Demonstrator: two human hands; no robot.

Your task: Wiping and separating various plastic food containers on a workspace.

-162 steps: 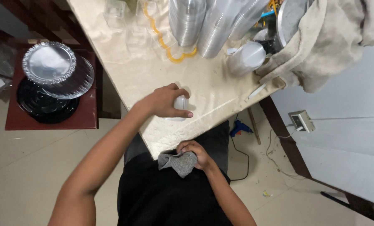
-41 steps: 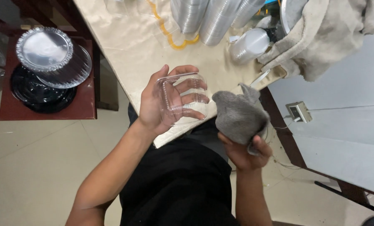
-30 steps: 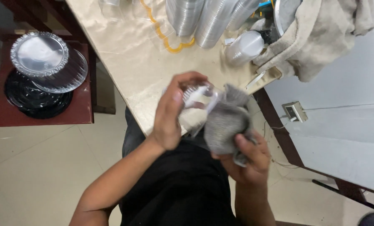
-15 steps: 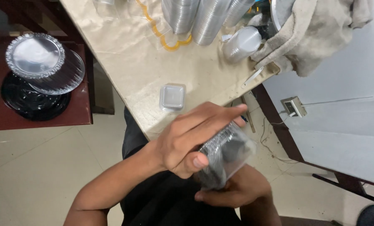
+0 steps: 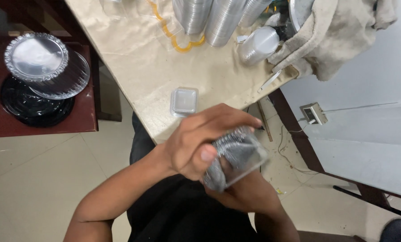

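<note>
Clear plastic container (image 5: 240, 154) gripped by left hand (image 5: 196, 145) — grey cloth (image 5: 229, 152) inside.

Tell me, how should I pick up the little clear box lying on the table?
Take the small clear box by two opposite side edges, probably reaching straight down from above. It lies flat and low on the table with open space all round, so its sides are free for fingertips.
</note>
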